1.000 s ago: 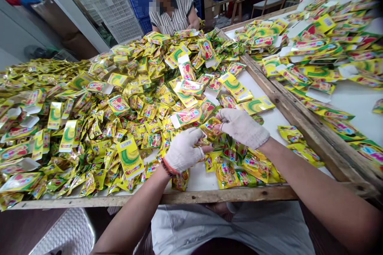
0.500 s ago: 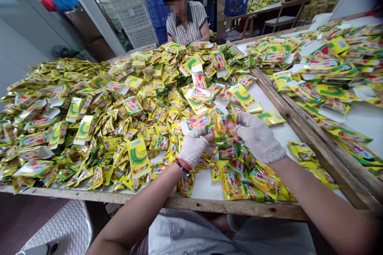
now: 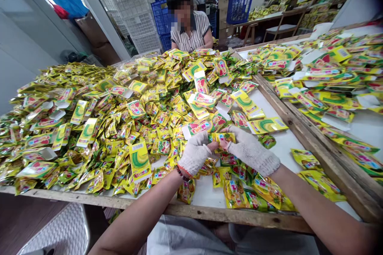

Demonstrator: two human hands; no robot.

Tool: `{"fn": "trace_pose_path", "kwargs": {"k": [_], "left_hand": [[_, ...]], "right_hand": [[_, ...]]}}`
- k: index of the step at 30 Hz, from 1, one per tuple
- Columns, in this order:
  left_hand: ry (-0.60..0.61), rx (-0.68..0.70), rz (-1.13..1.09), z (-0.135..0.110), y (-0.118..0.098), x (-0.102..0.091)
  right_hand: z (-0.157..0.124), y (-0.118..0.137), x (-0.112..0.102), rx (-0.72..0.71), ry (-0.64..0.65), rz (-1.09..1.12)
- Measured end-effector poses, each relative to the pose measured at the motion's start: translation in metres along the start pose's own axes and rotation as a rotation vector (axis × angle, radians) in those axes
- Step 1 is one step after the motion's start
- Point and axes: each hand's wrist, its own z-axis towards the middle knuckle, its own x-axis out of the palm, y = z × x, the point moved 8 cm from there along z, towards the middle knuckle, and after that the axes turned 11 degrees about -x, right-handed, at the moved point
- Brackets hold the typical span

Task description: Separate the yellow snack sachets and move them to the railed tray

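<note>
Sachet [image 3: 222,137] now turned flat, left hand [image 3: 194,153] and right hand [image 3: 253,152] each pinching one end in gloved fingers, above loose sachets [image 3: 235,192] at the bench's [image 3: 209,210] near edge.

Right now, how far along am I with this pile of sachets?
Possibly done: yellow cartons lie spread on the table to the right. In hand: the left hand and right hand pinch one sachet between them. Left: a big heap of loose sachets covers the table ahead, so most looks undone.
</note>
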Motion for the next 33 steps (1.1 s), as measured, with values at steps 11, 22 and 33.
{"fn": "trace_pose_path", "kwargs": {"k": [11,22,33], "left_hand": [[-0.122,-0.107,-0.021,0.002,0.001,-0.012],[0.105,-0.017,0.314,-0.005,-0.009,0.004],[0.081,0.025,0.410,-0.003,-0.008,0.001]], "right_hand": [[0.001,0.004,-0.025,0.107,-0.104,0.131],[0.003,0.014,-0.013,-0.203,0.133,-0.047],[0.002,0.012,-0.012,-0.163,0.020,-0.042]]}}
